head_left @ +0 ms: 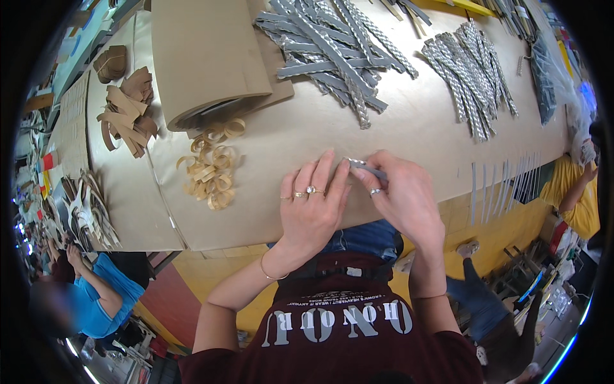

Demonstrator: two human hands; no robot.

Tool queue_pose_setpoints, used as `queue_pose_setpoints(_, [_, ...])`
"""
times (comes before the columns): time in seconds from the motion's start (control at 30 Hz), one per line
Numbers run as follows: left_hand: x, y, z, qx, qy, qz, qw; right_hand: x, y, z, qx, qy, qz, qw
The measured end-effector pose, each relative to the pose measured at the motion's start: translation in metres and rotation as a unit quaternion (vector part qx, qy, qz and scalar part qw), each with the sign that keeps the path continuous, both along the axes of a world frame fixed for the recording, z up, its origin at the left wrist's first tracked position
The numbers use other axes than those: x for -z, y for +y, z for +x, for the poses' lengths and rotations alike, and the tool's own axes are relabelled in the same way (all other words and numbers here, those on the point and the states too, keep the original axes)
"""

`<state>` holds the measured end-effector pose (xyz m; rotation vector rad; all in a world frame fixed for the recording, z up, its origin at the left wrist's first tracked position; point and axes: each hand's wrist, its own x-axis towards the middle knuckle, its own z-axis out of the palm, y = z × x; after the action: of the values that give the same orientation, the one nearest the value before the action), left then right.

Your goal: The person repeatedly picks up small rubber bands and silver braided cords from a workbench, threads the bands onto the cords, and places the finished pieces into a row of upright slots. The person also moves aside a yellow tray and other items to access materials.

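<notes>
Close to the table's near edge, both my hands work on one short grey-and-silver strip [377, 173]. My right hand [409, 198] is closed around it, with thumb and fingers pinching it and its lower part hidden in the palm. The fingertips of my left hand [313, 205] meet at the strip's far end, and its other fingers lie stretched out side by side. Beyond my hands lies a loose pile of silver braided strips with grey backing [339, 51]. A neater bundle of silver braided strips [470, 77] rests to the right.
A large brown roll of sheet material [208, 64] lies at the back left. Beside it are curled tan strips [211, 166] and brown leather-like pieces [128, 112]. Thin grey strips [489, 189] hang over the right table edge. Other people are at both sides.
</notes>
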<state>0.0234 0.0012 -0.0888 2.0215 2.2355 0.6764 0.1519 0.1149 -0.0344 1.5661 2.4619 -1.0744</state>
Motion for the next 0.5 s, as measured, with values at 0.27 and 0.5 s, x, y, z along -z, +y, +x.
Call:
queue_pose_setpoints(0.27, [-0.002,0.000,0.000,0.018,0.044,-0.011,0.999,-0.005,0.009,0.020,0.020,0.005,-0.025,0.999])
queue_pose_setpoints(0.5, [-0.002,-0.002,0.001,0.039,0.077,-0.025,0.996,-0.002,0.011,0.020,0.010,0.004,-0.019,1.000])
